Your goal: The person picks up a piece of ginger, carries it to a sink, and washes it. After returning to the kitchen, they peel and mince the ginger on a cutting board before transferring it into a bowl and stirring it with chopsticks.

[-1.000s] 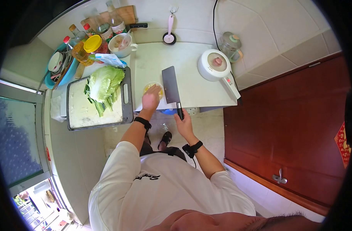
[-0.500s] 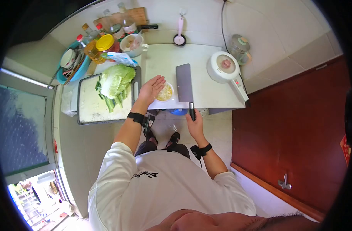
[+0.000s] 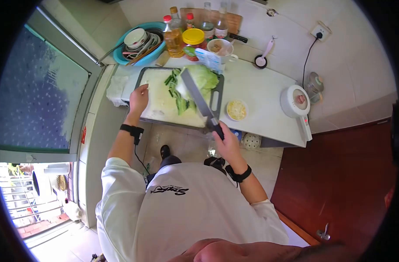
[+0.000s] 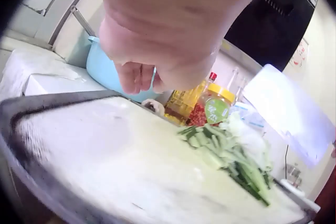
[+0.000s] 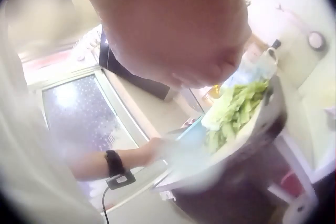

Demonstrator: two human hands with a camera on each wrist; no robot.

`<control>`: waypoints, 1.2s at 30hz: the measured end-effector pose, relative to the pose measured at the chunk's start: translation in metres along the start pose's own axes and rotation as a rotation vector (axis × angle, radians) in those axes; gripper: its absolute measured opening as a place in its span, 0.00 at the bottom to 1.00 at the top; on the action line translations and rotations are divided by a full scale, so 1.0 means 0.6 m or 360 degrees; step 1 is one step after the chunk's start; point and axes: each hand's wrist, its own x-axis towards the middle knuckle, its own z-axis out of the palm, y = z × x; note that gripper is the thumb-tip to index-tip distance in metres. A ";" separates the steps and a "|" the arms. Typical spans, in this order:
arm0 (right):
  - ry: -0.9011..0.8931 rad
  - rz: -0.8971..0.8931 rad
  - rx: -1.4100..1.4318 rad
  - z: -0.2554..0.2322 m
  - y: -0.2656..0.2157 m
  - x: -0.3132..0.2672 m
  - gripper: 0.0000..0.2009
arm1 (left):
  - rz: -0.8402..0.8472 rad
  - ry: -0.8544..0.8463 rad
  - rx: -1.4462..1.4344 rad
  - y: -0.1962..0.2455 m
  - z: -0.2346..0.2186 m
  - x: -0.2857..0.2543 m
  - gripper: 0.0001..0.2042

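Observation:
My right hand grips a cleaver by its black handle. The blade slants up and left over the cutting board, overlapping the cabbage in the head view. In the left wrist view the blade shows as a pale sheet at the right. Cut green strips lie beside the cabbage. My left hand hovers by the board's left edge, its fingers loosely bent and holding nothing. A white bowl of pale yellow chopped food stands right of the board.
Behind the board are a blue basin of dishes, an oil bottle, a yellow-lidded jar and a white pot. An electric cooker sits at the counter's right end. A knife handle juts out near the wall.
The view has swung left. My left hand has moved from beside the bowl to the board's left side. My right hand has brought the cleaver left, over the board.

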 end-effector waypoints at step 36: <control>0.0374 0.0487 0.0274 0.401 -0.079 0.012 0.19 | 0.1218 -0.0482 0.0030 -0.176 -0.099 0.032 0.19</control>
